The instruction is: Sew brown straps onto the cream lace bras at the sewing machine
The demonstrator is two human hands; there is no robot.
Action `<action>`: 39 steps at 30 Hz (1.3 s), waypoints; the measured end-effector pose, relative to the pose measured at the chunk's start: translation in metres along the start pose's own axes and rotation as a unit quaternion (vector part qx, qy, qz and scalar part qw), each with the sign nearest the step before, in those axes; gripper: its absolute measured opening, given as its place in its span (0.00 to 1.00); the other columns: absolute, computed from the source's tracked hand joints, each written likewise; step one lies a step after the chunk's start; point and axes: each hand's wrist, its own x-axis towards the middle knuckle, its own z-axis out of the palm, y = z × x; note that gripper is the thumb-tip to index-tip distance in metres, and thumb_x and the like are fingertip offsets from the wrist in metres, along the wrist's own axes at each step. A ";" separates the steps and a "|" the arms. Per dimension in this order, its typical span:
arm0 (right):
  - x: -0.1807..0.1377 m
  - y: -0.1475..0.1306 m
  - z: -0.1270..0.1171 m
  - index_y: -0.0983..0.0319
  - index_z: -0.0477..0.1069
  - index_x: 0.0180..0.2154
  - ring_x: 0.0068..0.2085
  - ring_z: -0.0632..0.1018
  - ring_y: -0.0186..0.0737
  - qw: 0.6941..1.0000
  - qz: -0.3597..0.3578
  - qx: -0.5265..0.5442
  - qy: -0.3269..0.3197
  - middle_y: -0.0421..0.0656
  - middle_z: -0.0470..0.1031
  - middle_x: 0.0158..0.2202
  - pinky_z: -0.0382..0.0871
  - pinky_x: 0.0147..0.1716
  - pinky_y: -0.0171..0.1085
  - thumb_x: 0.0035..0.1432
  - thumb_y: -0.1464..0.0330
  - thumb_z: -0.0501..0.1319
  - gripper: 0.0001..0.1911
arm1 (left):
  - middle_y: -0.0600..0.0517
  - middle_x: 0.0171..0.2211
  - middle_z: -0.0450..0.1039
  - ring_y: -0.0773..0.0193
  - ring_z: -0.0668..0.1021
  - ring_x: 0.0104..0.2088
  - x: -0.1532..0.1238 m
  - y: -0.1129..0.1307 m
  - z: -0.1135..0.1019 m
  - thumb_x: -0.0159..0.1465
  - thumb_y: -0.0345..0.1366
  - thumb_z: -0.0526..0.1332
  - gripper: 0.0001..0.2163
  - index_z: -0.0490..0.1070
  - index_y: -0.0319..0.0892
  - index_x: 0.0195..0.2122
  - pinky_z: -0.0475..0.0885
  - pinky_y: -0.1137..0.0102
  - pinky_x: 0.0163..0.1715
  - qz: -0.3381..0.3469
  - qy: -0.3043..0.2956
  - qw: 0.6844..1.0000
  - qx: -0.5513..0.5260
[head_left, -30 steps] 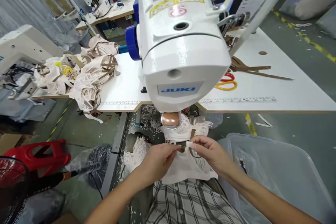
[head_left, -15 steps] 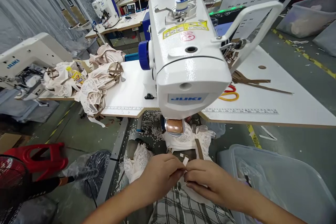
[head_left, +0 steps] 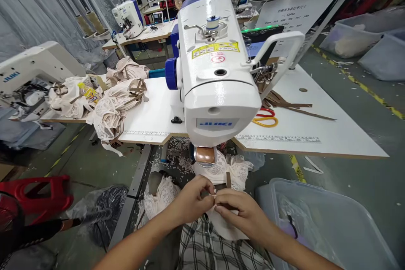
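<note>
Lower centre: left hand (head_left: 191,200) and right hand (head_left: 239,211) pinch a thin white fabric strip (head_left: 215,195), likely light, soft; grip its ends

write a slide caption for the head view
Left hand and right hand close together near pale lace fabric, by a white JUKI sewing machine.

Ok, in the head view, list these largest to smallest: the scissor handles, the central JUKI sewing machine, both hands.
1. Central JUKI sewing machine
2. Left hand and right hand: too alike to rank apart
3. Scissor handles
</note>
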 end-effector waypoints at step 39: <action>0.024 0.006 -0.065 0.63 0.75 0.30 0.20 0.62 0.26 0.991 0.103 0.055 -0.060 0.33 0.66 0.18 0.55 0.22 0.29 0.63 0.66 0.58 0.12 | 0.55 0.33 0.80 0.70 0.79 0.29 0.007 0.008 0.006 0.66 0.28 0.60 0.06 0.73 0.43 0.42 0.70 0.77 0.29 0.229 0.162 0.935 0.216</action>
